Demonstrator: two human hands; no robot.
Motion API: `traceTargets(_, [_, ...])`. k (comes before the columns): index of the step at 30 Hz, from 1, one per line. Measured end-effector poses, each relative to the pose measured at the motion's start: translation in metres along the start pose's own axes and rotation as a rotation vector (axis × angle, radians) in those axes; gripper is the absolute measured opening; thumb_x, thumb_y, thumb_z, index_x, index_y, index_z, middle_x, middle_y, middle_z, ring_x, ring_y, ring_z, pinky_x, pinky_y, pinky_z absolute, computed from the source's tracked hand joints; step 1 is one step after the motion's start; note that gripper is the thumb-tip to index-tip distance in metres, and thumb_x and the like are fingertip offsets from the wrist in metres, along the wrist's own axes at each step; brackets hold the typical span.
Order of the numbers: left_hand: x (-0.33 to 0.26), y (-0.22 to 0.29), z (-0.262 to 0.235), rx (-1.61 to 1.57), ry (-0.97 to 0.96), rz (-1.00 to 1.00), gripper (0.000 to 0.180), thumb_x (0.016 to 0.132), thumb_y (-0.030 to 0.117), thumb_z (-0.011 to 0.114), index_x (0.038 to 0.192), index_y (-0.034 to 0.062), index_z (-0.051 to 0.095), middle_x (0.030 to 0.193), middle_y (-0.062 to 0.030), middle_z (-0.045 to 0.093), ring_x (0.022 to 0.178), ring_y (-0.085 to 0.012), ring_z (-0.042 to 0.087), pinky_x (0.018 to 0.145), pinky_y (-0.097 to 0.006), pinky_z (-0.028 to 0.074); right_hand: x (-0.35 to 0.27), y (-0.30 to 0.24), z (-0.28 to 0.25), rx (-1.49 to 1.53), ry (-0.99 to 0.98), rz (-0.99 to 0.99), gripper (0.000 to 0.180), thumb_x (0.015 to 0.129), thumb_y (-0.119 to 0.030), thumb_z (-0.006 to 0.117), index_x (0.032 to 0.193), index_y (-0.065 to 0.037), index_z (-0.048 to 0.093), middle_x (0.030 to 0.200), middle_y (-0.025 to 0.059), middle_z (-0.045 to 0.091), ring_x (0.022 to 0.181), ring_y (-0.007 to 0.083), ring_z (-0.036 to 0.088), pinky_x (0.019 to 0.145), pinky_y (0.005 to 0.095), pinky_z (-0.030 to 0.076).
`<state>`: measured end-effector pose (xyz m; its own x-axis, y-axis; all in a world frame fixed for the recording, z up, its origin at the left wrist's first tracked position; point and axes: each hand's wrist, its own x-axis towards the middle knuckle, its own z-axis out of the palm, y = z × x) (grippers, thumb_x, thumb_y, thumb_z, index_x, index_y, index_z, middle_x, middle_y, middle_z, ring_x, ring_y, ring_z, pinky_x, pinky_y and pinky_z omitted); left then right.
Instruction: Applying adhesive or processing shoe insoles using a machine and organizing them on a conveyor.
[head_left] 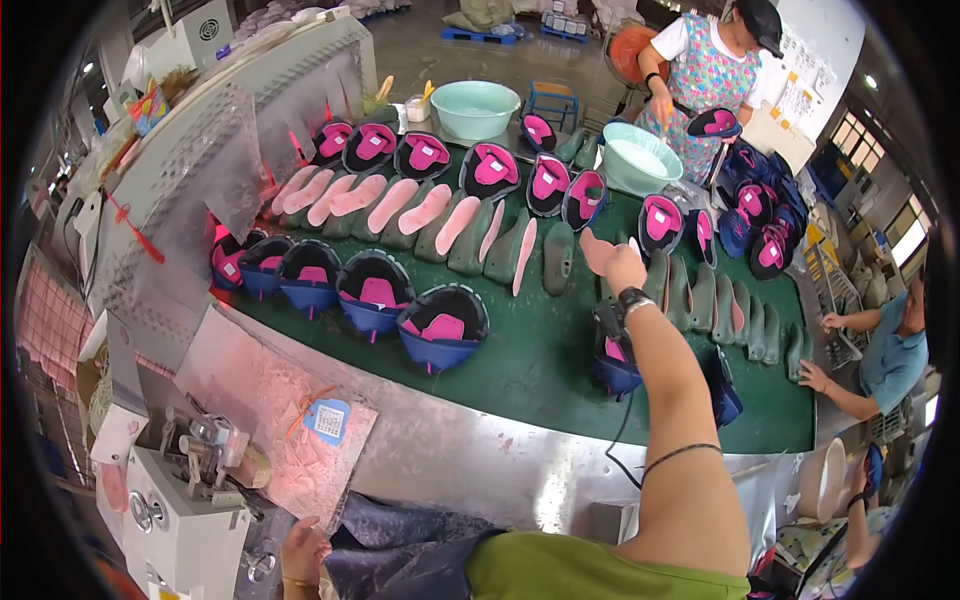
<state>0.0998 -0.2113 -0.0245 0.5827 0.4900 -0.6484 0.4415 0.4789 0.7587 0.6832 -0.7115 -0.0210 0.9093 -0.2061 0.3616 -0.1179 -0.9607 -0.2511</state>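
My right hand (625,268) is stretched far across the green work surface (540,350), its fingers closed on a pink insole (598,252). The insole is over the row of dark green shoe lasts (558,262). Several lasts to the left carry pink insoles (425,210) on their soles. Under my right wrist, a navy shoe upper (616,372) stands partly hidden by the arm. Down at the lower left, near a grey machine, my left hand (305,552) is loosely curled with its fingers apart and holds nothing I can see.
Navy shoe uppers with pink linings (443,325) line both sides of the lasts. Two pale green basins (475,110) stand at the far edge. A pink-dusted board (270,390) lies left of me. A co-worker (705,70) handles an upper opposite; another person (890,350) reaches in from the right.
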Motion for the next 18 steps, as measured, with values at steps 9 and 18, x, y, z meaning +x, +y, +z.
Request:
traceTargets(9, [0.001,0.021,0.028,0.160,-0.160,0.113,0.024,0.089,0.012,0.062,0.111,0.0021,0.061,0.064,0.0000,0.053,0.052,-0.0079,0.048,0.048,-0.021,0.036,-0.011,-0.066,-0.122,0.938,-0.552,-0.067,0.033,0.087,-0.010,0.049,0.118,-0.001,0.056,0.081,0.0069,0.067,0.064,0.0177,0.069,0.049,0.0237,0.049])
traceTargets(18, [-0.003,0.058,0.065,0.163,-0.306,0.275,0.044,0.088,0.023,0.066,0.127,0.0048,0.054,0.109,-0.0036,0.062,0.098,-0.0120,0.060,0.082,-0.029,0.052,-0.221,-0.234,-0.118,1.184,-1.079,-0.462,0.030,0.090,-0.007,0.053,0.119,0.002,0.053,0.087,0.0082,0.068,0.070,0.0169,0.069,0.053,0.0227,0.050])
